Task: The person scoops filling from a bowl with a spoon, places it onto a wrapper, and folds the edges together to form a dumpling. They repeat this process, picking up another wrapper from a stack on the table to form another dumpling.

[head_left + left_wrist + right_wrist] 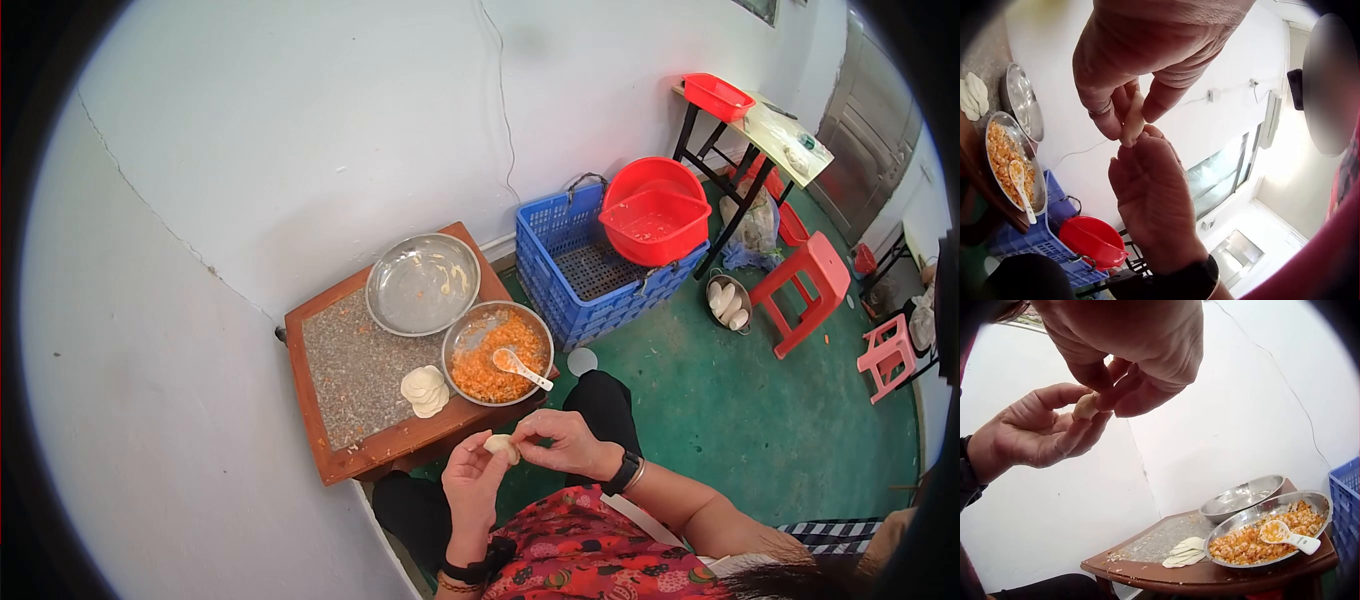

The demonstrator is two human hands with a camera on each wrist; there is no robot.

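Both hands meet over the lap in front of the table, around one small pale dumpling [505, 447]. My left hand [474, 480] holds its body between thumb and fingers. At its other end, my right hand [566, 443] pinches the dough edge with thumb and fingertips, as the right wrist view also shows. On the table a stack of round dough wrappers [426, 391] lies beside a steel bowl [449, 372] of chopped orange and white filling [485, 372]. A white spoon [522, 369] rests in the filling, its handle over the rim.
A steel pan [423, 310] with dough smears sits behind on the wood-framed table [345, 410]. To the right stand a blue crate [565, 297] with red basins [655, 215], a pot of pale vegetables [728, 303], a red stool [808, 285] and a side table [785, 140]. White wall rises at left.
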